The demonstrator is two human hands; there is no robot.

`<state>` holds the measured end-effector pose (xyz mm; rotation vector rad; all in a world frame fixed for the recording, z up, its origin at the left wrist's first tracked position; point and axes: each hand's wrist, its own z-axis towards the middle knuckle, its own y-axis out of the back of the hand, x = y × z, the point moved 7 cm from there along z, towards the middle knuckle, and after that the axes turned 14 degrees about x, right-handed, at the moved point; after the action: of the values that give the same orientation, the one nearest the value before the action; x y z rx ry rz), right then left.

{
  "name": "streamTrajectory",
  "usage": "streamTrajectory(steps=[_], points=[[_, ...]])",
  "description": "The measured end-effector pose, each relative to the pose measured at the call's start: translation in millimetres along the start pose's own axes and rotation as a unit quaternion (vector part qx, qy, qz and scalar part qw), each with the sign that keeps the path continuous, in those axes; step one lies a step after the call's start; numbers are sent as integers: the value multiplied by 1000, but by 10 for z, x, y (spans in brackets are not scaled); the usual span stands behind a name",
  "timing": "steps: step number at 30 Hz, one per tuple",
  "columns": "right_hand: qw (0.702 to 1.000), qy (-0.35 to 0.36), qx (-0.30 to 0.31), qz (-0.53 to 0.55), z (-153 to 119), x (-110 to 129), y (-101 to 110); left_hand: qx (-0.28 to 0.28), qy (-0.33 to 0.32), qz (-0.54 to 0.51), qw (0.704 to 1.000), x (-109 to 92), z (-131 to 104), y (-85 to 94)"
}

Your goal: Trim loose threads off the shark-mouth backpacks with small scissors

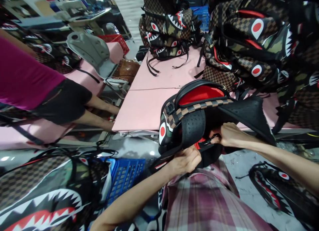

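A checkered and camouflage backpack (171, 119) with a red lining and a red-and-white eye leans on the table's front edge, against my body. My left hand (188, 159) is closed on the black edge at its lower near side. To the right, my right hand (226, 134) is closed with bent fingers on a black edge of the same backpack's opening, where red lining shows. A wide black strap (193, 126) curves between the hands and the top. A black panel (246, 113) spreads out above my right forearm. The fingertips of both hands are partly hidden.
The pink table (139, 108) holds stacked backpacks (171, 35) at the back and a larger pile (249, 41) at right. A blue crate (127, 173) and another backpack (50, 194) stand lower left. One backpack (279, 191) lies lower right. A person (30, 74) bends at left.
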<state>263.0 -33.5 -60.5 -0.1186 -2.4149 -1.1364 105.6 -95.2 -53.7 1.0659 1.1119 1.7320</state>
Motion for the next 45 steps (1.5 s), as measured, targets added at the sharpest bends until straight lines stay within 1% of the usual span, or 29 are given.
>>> streamTrajectory(steps=[3,6,10,13,15,16,17,18,20,21,22,23,24,26,28,30,32,35,36,37,39,40,45], points=[[999,20,10,42,24,13,-12,-7,2,4,1000,21,-1,2],[998,8,7,69,25,-32,-7,-9,-9,5,1000,23,3,-19],[999,-19,-3,46,24,-83,2,-33,-3,0,999,51,-5,-24],[999,16,-6,47,42,-39,7,-22,10,-4,1000,71,-9,-45],[996,32,-12,80,56,-28,13,-16,10,-12,1000,68,-1,-38],[994,29,-19,102,62,-42,17,-20,13,-21,999,71,10,-16],[992,18,-28,126,66,-65,22,-26,26,-33,999,91,30,14],[988,6,-38,148,69,-91,25,-27,55,-47,997,136,61,43],[982,-5,-49,182,70,-114,30,7,150,-72,986,292,149,74],[981,-1,-51,190,71,-107,33,37,199,-80,976,381,199,82],[980,4,-50,193,71,-96,38,78,234,-87,965,459,258,83],[980,11,-49,192,71,-83,46,126,252,-97,955,522,325,78],[980,17,-50,190,69,-74,56,173,254,-110,945,569,397,70],[981,23,-60,185,63,-77,85,262,234,-147,925,630,531,44],[980,28,-70,182,56,-90,103,320,218,-189,902,682,627,7],[980,33,-83,176,46,-94,108,337,217,-234,886,738,696,-47],[980,39,-92,173,35,-77,92,342,213,-299,865,772,737,-153],[978,37,-90,184,35,-40,18,382,202,-421,798,758,709,-405],[976,33,-89,196,42,-36,-12,386,201,-451,779,756,690,-468],[973,30,-91,208,51,-34,-38,383,204,-470,769,765,673,-509],[968,32,-103,228,74,-31,-72,367,212,-477,770,802,647,-535],[966,35,-109,232,88,-30,-82,368,213,-473,771,810,634,-536],[966,49,-112,228,139,-39,-113,402,211,-468,759,800,621,-542]])
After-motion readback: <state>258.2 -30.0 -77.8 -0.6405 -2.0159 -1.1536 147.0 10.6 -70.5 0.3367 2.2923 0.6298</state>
